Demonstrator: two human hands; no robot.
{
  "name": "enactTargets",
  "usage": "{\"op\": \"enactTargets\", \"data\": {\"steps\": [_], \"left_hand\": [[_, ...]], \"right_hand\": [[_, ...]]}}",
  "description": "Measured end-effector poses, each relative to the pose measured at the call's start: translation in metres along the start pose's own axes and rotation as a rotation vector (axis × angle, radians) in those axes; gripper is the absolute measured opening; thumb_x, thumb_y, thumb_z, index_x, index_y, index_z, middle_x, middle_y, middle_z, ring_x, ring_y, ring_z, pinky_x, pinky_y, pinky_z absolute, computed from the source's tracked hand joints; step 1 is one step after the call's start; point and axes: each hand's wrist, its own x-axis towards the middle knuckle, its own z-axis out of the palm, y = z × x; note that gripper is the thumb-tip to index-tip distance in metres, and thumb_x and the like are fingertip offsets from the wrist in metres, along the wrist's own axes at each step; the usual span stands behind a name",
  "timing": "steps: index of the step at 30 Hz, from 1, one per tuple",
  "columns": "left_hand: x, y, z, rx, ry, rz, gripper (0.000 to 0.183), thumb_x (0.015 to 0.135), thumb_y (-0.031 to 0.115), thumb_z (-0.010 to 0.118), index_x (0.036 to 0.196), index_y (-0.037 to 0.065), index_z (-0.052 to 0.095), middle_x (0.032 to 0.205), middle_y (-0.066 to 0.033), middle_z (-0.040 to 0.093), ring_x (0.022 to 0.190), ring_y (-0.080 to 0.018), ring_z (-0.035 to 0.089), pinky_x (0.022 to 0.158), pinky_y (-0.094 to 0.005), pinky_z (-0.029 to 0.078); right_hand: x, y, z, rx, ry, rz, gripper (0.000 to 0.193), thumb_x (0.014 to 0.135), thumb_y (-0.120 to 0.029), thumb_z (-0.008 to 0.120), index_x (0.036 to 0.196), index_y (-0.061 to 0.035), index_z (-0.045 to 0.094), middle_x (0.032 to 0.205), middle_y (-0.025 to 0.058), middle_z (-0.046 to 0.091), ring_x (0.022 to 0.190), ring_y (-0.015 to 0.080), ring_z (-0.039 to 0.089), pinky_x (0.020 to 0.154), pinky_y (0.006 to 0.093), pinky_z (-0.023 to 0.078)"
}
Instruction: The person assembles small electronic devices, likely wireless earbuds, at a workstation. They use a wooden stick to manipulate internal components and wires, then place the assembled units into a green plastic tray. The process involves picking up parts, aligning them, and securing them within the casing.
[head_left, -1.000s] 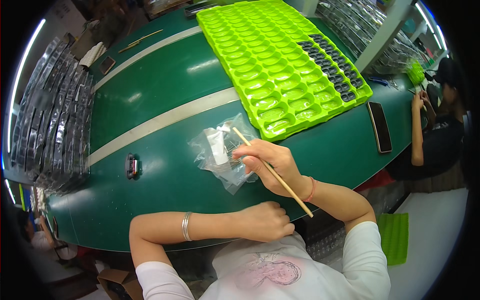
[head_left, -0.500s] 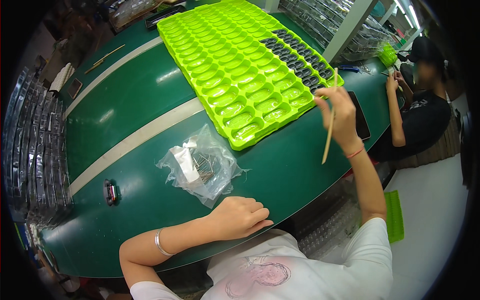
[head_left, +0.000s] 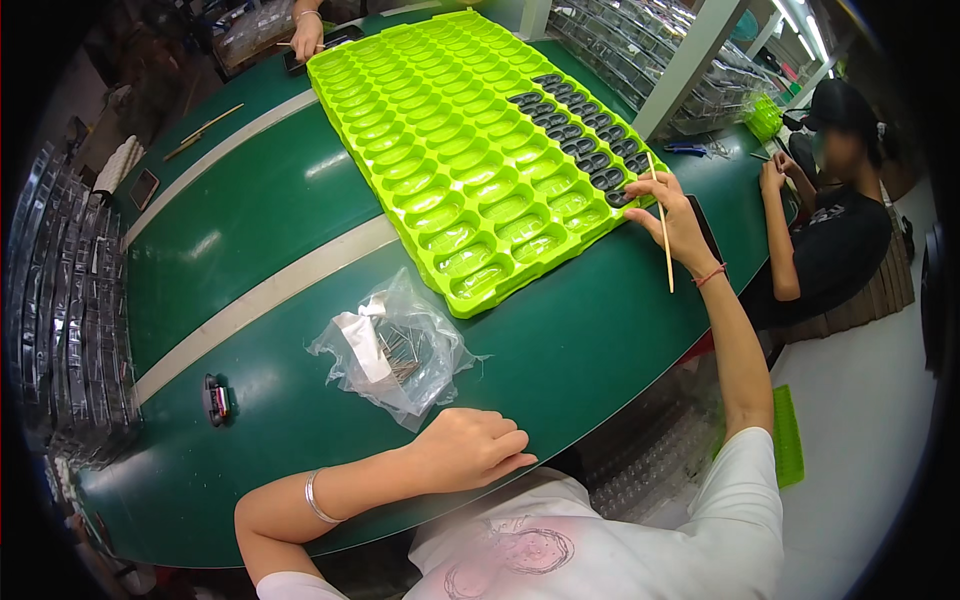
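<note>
The right hand (head_left: 672, 220) has its grip pinching a slender wooden stick (head_left: 668, 262) between thumb and fingers, the stick standing nearly upright in the view, its upper tip just beside the near right corner of a bright green moulded tray (head_left: 462, 308). Those fingertips are close to the nearest of the black oval pieces (head_left: 607, 178) that fill pockets along the tray's right side; whether they touch it I cannot tell. A dark smartphone (head_left: 709, 236) lies partly hidden behind this hand on the green desk (head_left: 560, 345). The left hand (head_left: 470, 450) rests by the near edge with bent fingers, palm hidden, so I cannot tell whether its grip is spread or pressed together. Beyond it, an opened clear plastic bag (head_left: 438, 345) holds thin metal pins (head_left: 402, 352) and a white strip (head_left: 364, 346). Well to the left sits a single small black piece (head_left: 215, 400), apart from the tray. Stacked clear plastic trays (head_left: 75, 310) line the left side, a co-worker in a black shirt (head_left: 848, 240) sits at the right, and another person's hand (head_left: 307, 38) reaches to the tray's far left corner.
</note>
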Motion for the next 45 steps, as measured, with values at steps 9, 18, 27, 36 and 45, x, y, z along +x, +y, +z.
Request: {"op": "enactTargets", "data": {"steps": [9, 18, 27, 36, 45], "left_hand": [[-0.001, -0.001, 0.003, -0.029, 0.024, 0.015, 0.031, 0.084, 0.029, 0.069, 0.067, 0.010, 0.051, 0.058, -0.0042, 0.049, 0.053, -0.0210, 0.054, 0.044, -0.0335, 0.043], [-0.002, 0.015, -0.020, 0.025, 0.244, -0.032, 0.019, 0.079, 0.017, 0.073, 0.077, 0.007, 0.057, 0.067, -0.0040, 0.056, 0.059, -0.0216, 0.056, 0.052, -0.0344, 0.047], [-0.028, 0.028, -0.112, 0.582, 0.704, -0.291, 0.043, 0.071, 0.008, 0.080, 0.108, 0.000, 0.060, 0.114, -0.0180, 0.056, 0.095, -0.0270, 0.059, 0.072, -0.0322, 0.050], [-0.044, 0.014, -0.099, 0.324, 0.703, -0.342, 0.028, 0.068, 0.000, 0.079, 0.094, 0.001, 0.067, 0.092, -0.0128, 0.067, 0.078, -0.0238, 0.066, 0.066, -0.0301, 0.055], [-0.038, 0.017, -0.090, 0.274, 0.824, -0.268, 0.029, 0.064, 0.003, 0.083, 0.088, 0.005, 0.067, 0.088, -0.0104, 0.068, 0.076, -0.0238, 0.062, 0.065, -0.0320, 0.048]], "right_hand": [[0.006, -0.001, 0.006, 0.303, 0.069, 0.072, 0.030, 0.074, 0.000, 0.074, 0.103, -0.0025, 0.066, 0.101, 0.0070, 0.062, 0.092, 0.0164, 0.060, 0.088, 0.0277, 0.048], [0.023, -0.137, 0.032, 0.305, 0.135, -0.221, 0.033, 0.073, 0.005, 0.073, 0.104, -0.0032, 0.065, 0.093, 0.0123, 0.069, 0.087, 0.0250, 0.068, 0.079, 0.0320, 0.052], [0.028, -0.242, 0.071, 0.330, 0.086, -0.547, 0.041, 0.067, 0.003, 0.073, 0.107, -0.0007, 0.063, 0.094, 0.0126, 0.066, 0.092, 0.0297, 0.064, 0.076, 0.0380, 0.052], [0.016, -0.258, 0.086, 0.273, 0.035, -0.684, 0.036, 0.073, 0.002, 0.066, 0.109, 0.0017, 0.063, 0.094, 0.0100, 0.065, 0.091, 0.0290, 0.064, 0.074, 0.0378, 0.052], [-0.011, -0.254, 0.106, 1.590, -0.446, 0.140, 0.056, 0.086, -0.010, 0.070, 0.133, 0.0048, 0.044, 0.130, 0.0172, 0.053, 0.116, 0.0207, 0.055, 0.099, 0.0339, 0.046]]}}
